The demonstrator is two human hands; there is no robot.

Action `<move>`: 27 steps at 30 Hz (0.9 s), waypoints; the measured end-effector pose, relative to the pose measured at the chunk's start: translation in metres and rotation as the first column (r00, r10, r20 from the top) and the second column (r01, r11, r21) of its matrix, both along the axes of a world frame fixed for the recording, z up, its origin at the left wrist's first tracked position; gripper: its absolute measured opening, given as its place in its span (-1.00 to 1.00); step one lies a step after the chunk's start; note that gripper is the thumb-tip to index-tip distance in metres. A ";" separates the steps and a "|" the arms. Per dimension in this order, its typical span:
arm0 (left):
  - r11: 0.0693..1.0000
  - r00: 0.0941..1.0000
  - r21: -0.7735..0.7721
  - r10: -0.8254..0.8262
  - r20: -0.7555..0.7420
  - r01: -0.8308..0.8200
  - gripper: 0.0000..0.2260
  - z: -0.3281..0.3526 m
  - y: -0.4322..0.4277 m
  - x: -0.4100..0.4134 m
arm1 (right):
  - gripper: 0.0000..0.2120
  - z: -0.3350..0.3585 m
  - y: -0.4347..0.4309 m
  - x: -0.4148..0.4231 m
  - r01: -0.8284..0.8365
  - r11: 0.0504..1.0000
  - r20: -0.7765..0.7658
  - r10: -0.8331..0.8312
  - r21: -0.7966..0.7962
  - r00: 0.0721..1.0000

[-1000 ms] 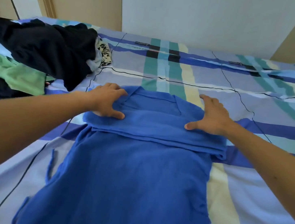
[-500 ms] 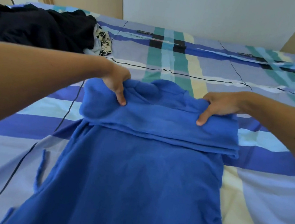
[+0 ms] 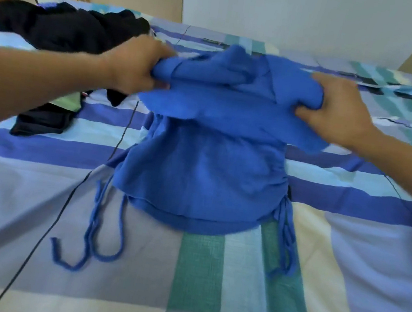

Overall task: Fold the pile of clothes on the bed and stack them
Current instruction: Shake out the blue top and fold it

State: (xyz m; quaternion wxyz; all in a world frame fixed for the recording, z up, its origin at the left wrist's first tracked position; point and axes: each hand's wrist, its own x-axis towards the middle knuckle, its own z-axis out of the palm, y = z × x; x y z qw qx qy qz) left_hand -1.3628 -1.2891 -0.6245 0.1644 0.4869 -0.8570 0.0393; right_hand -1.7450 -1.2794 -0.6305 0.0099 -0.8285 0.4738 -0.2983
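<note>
In the head view, the left hand (image 3: 132, 68) had its fingers curled tight round one end of the folded top part of the blue top (image 3: 202, 171). The right hand (image 3: 338, 113) squeezed the other end the same way. Both hands looked a bit blurry. The bunched cloth stretched across between the two hands, held up off the striped bed (image 3: 207, 288).

Below the grip, closer to the person, the rest of the blue top hung down, and its bottom edge lay on the bed. Thin blue strings (image 3: 93, 232) trailed from its lower left side and looped over the bed, nearer the person. More strings hung at its lower right side.

Behind the left hand and out to its left sat the pile of clothes (image 3: 66, 28), mostly black. A bit of green cloth (image 3: 70, 102) peeked out under the left wrist, next to a flat black piece.

Past the grip, far up the bed, there were small dark marks (image 3: 210, 41), too tiny and blurry to read. A pale wall (image 3: 298, 15) stood behind the bed.
</note>
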 end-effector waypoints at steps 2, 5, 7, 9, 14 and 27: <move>0.987 0.988 0.106 -0.126 0.084 0.117 -0.78 -0.018 0.039 0.014 | -0.84 -0.016 0.041 -0.010 -0.111 0.954 -0.127 0.151 0.278 0.980; 0.891 0.958 0.451 -0.170 0.229 0.050 -0.74 -0.036 0.096 0.030 | -0.58 -0.032 0.085 -0.022 0.094 0.609 -0.376 0.354 0.788 0.856; 0.765 0.960 0.643 -0.156 0.234 -0.032 -0.66 -0.038 0.115 0.035 | -0.55 -0.035 0.098 -0.024 0.213 0.377 -0.362 0.385 0.901 0.849; 0.711 0.982 0.700 -0.077 0.173 -0.067 -0.66 -0.039 0.118 0.034 | -0.58 -0.033 0.095 -0.022 0.178 0.464 -0.334 0.279 0.868 0.900; 0.915 0.955 0.382 0.217 -0.201 -0.128 -0.69 -0.063 0.082 0.026 | -0.71 -0.040 0.051 -0.019 0.214 0.806 0.006 -0.261 0.552 0.965; 0.544 0.566 0.800 0.754 -0.333 -0.254 -0.55 -0.085 -0.013 -0.013 | -0.84 -0.070 -0.010 0.000 -0.068 0.379 0.281 -0.544 0.923 0.791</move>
